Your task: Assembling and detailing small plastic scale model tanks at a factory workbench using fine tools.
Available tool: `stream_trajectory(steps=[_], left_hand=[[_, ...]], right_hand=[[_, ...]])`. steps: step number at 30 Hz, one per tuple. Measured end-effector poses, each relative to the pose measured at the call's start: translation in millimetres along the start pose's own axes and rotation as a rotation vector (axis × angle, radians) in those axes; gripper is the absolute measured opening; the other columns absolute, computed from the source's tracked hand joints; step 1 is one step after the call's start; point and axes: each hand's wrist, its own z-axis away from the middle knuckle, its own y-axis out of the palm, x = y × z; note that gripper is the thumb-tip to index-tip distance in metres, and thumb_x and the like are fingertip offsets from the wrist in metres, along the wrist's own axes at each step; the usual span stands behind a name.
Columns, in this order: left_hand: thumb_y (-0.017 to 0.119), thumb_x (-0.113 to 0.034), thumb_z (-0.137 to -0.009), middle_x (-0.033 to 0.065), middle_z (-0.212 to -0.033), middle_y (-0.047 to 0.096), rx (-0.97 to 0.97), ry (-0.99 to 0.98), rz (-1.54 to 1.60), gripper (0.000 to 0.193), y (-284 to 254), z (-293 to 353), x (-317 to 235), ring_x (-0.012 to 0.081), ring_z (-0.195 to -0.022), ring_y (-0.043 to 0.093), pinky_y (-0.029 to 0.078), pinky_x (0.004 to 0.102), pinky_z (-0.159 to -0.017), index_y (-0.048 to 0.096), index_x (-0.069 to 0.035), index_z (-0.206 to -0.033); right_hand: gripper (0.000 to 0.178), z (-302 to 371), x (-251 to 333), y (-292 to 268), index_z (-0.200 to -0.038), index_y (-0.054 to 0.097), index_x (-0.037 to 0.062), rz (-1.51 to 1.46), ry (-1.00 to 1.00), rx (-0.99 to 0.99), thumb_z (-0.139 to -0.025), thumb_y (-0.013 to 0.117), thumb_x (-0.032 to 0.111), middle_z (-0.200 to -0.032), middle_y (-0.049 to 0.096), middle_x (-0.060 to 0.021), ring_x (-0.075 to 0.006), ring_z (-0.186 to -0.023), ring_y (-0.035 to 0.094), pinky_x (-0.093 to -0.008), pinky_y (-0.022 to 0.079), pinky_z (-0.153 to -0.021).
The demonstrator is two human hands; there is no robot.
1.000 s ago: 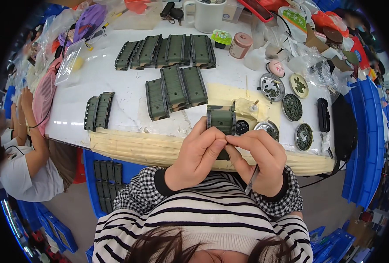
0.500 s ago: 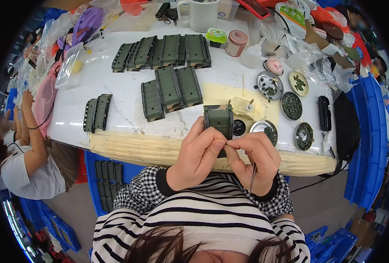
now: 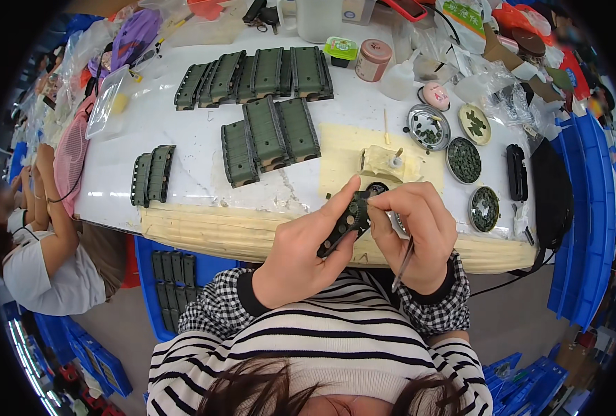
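Observation:
My left hand [image 3: 297, 256] grips a dark green curved part [image 3: 347, 223] between thumb and fingers, its narrow edge with a row of round spots turned up. At the part's far end, the thumb and forefinger of my right hand [image 3: 422, 236] pinch together. Whether something tiny sits in that pinch cannot be made out. A thin metal-looking tool [image 3: 404, 265] is tucked in the right hand's other fingers and points toward my body. Just beyond the hands lie a small black round pot [image 3: 377, 187] and a yellowish cloth-like block [image 3: 382, 161] with a nozzle.
Green curved parts [image 3: 270, 132] stand in groups across the white table. Round dishes [image 3: 464, 159] of small green pieces are at the right. A pink jar [image 3: 374, 59] and bottle stand behind. A blue crate [image 3: 148, 277] is below left; another person [image 3: 51, 256] sits at far left.
My left hand has turned the green part from its broad face onto its narrow edge. My right hand has shifted slightly right and up to the part's far end.

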Motion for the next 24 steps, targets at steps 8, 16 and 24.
stream_trajectory(steps=[8, 16, 24], left_hand=[[0.062, 0.006, -0.076, 0.0115, -0.072, 0.061, 0.018, 0.105, -0.137, 0.066, -1.4, -1.6, 1.7, 0.0207, -0.059, 0.061, 0.048, 0.026, -0.059, 0.044, 0.002, -0.139], [0.064, 0.007, -0.074, 0.0092, -0.066, 0.056, -0.007, 0.142, -0.2, 0.07, -0.1, -2.6, 2.0, 0.0202, -0.054, 0.055, 0.046, 0.0269, -0.054, 0.043, 0.002, -0.14], [0.063, 0.009, -0.072, 0.0084, -0.064, 0.054, -0.031, 0.168, -0.21, 0.07, 2.0, -3.1, 2.3, 0.0198, -0.051, 0.053, 0.045, 0.0271, -0.053, 0.044, 0.002, -0.139]], right_hand=[[0.026, -1.3, -0.3, 3.3, -0.088, 0.064, 0.0001, 0.047, -0.051, -0.012, -0.065, 0.074, -0.006, -0.077, 0.059, -0.01, -0.025, -0.063, 0.06, -0.0312, 0.048, -0.054], [0.027, 1.8, 0.1, -0.9, -0.092, 0.066, -0.0009, 0.11, -0.085, 0.03, -0.066, 0.074, -0.003, -0.079, 0.061, -0.0102, -0.0248, -0.064, 0.061, -0.0326, 0.049, -0.056], [0.027, 5.0, 5.7, -0.6, -0.096, 0.066, -0.0018, 0.129, -0.095, 0.057, -0.07, 0.073, -0.003, -0.082, 0.061, -0.0108, -0.0254, -0.066, 0.061, -0.032, 0.05, -0.057]])
